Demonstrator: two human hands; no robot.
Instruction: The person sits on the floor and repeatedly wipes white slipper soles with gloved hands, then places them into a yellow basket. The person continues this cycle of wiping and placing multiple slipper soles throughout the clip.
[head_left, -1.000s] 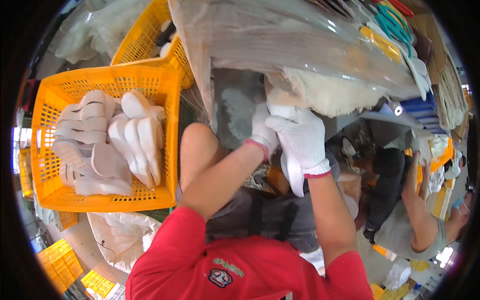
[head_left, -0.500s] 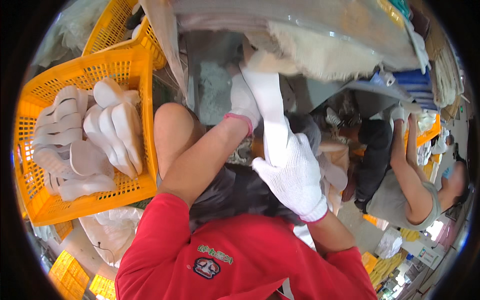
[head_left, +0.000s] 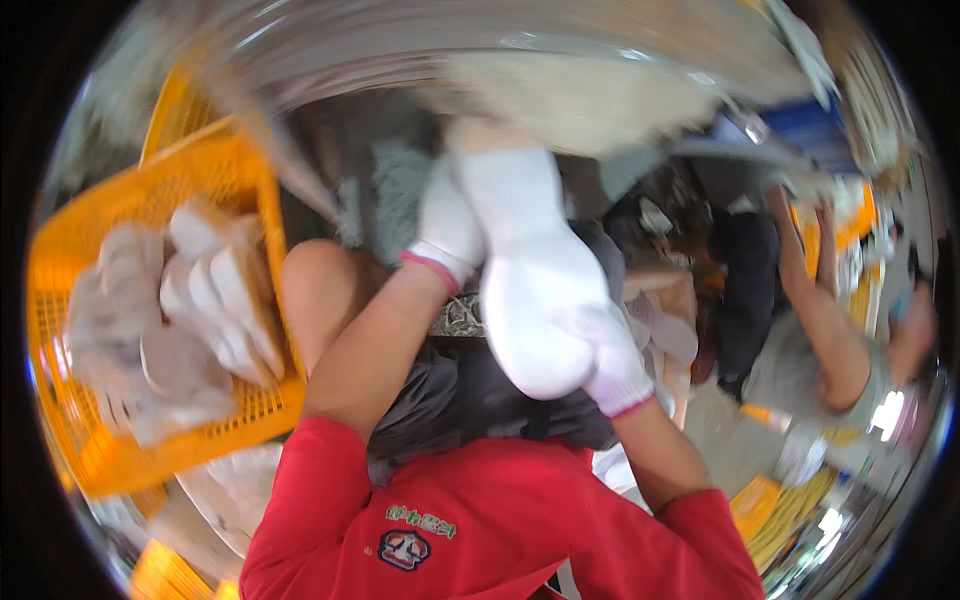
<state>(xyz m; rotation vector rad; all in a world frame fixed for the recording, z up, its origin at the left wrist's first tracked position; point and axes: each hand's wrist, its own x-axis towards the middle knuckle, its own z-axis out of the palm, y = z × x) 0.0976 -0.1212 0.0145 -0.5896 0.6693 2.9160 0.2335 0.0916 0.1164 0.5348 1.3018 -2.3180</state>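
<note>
A white shoe sole [head_left: 535,270] with a smooth, rounded near end is held lengthwise over my lap. My left hand [head_left: 447,220], in a white knit glove with a pink cuff, grips its left side near the far end; the fingertips are mostly hidden. My right hand [head_left: 610,360], gloved alike, is closed around the right edge of the near end. The sole's far tip reaches up to shaggy cream-coloured material [head_left: 590,100], blurred, under a clear plastic-like cover [head_left: 400,45]. Whether the two touch I cannot tell.
At the left, a yellow plastic basket [head_left: 190,445] holds several white soles [head_left: 235,290]. A second yellow basket [head_left: 180,110] stands behind it. More pale soles [head_left: 668,335] lie right of my lap. A co-worker [head_left: 815,370] sits at the right.
The sole has turned so its broad face shows, and its near end is closer to me. My right hand has moved from on top to its right edge; my left shifted slightly left.
</note>
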